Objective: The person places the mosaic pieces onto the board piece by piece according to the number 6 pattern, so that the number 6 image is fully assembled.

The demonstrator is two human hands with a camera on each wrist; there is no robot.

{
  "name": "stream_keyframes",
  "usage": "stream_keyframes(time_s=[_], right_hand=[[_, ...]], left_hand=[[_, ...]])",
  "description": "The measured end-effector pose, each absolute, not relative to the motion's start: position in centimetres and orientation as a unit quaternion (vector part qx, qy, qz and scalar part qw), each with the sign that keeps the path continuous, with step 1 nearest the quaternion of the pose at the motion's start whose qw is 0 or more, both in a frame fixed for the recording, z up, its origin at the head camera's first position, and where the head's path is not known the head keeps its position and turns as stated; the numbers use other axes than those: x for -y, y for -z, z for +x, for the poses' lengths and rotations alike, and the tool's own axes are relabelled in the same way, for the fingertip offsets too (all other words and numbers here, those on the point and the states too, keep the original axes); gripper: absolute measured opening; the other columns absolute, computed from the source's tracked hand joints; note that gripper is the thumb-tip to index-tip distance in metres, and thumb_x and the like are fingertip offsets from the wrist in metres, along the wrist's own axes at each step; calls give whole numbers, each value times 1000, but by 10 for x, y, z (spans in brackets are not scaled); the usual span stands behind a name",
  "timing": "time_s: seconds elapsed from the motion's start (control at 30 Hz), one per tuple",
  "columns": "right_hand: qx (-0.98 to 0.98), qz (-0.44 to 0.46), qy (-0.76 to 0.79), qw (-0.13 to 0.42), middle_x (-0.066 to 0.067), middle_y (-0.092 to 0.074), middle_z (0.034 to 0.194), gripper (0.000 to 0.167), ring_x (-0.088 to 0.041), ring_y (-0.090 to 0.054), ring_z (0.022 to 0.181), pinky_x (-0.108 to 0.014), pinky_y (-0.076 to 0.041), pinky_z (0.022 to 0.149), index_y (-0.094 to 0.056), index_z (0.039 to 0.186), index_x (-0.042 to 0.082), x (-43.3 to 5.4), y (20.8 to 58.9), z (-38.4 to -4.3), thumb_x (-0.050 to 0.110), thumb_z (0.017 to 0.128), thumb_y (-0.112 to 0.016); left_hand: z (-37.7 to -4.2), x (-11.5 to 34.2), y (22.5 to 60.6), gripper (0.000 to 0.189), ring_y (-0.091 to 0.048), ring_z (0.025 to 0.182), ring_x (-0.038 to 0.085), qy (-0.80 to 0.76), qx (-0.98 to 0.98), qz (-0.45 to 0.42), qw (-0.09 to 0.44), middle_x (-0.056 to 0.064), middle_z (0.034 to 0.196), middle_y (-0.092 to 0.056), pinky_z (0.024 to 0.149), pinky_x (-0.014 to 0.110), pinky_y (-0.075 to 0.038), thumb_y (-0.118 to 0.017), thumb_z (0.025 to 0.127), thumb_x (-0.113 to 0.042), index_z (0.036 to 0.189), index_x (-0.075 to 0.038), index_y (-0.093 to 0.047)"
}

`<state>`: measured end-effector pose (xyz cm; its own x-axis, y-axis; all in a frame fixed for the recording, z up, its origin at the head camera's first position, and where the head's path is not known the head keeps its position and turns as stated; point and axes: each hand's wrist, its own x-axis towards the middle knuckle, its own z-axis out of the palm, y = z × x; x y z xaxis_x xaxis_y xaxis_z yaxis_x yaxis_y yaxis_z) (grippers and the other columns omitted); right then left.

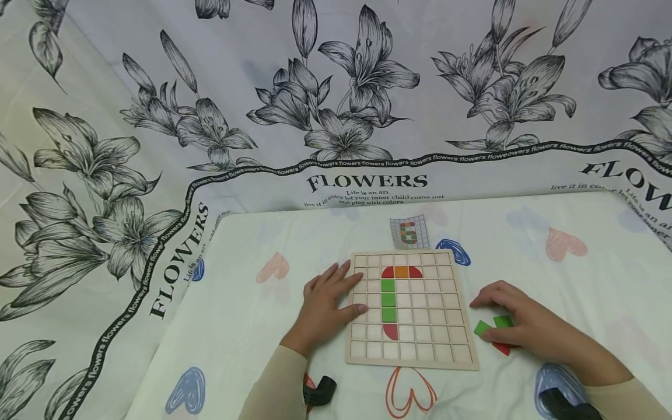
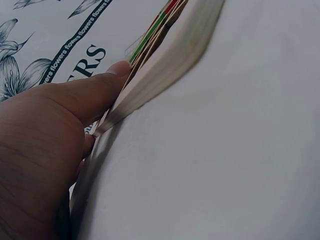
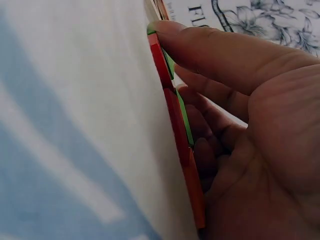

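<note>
A wooden grid board (image 1: pixel 445 319) lies on the cloth in the head view. On it, an orange square tile (image 1: pixel 401 272) sits between two rounded red tiles; below the left one runs a column of three green squares (image 1: pixel 388 299), ending in another rounded red tile (image 1: pixel 391 332). My left hand (image 1: pixel 326 303) rests on the board's left edge, thumb and index fingertips over the border, fingers spread. My right hand (image 1: pixel 530 324) hovers low over loose tiles right of the board, its thumb touching a green tile (image 1: pixel 482 328). Red tiles (image 3: pixel 174 120) and an orange tile (image 3: pixel 195 192) show beneath that hand.
A small printed card (image 1: pixel 409 231) with a coloured grid pattern lies just beyond the board's far edge. The white cloth (image 1: pixel 236 326) has printed hearts. Behind it hangs a flower-patterned fabric (image 1: pixel 362 134). Dark straps (image 1: pixel 320 392) show near both wrists.
</note>
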<state>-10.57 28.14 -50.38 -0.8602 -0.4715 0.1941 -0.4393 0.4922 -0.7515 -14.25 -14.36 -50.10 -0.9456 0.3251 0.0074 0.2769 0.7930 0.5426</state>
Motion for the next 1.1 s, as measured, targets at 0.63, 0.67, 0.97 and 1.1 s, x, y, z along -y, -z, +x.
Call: stream_keyframes(time_s=[0.63, 0.67, 0.97, 1.1], right_hand=[[-902, -132, 404, 81, 6, -62, 92, 26, -11, -58, 87, -27, -48, 78, -68, 108, 20, -276, 491, -102, 18, 93, -89], [-901, -125, 407, 80, 5, -61, 91, 26, -12, -58, 86, -27, -48, 76, -67, 107, 19, -275, 491, -102, 17, 93, -89], [-891, -122, 432, 69, 7, -68, 99, 23, -11, -60, 89, -23, -49, 79, -78, 119, 17, -275, 491, -101, 14, 97, -84], [-888, -117, 440, 66, 7, -69, 97, 16, -12, -60, 86, -24, -49, 77, -79, 112, 18, -275, 490, -101, 14, 98, -84]], left_hand=[[-142, 144, 501, 72, -14, 164, 18, -284, -945, 159, 44, -12, 176, -28, 125, 57, -9, -79, 97, -55, 162, -36, -56], [-142, 145, 501, 72, -14, 164, 18, -284, -944, 160, 44, -12, 176, -28, 125, 57, -9, -79, 97, -55, 162, -36, -56], [-142, 146, 502, 72, -14, 164, 18, -287, -943, 165, 40, -11, 176, -29, 125, 57, -9, -79, 97, -55, 162, -36, -56], [-143, 146, 503, 72, -14, 164, 19, -284, -944, 164, 37, -11, 176, -29, 125, 57, -10, -80, 96, -55, 162, -36, -56]])
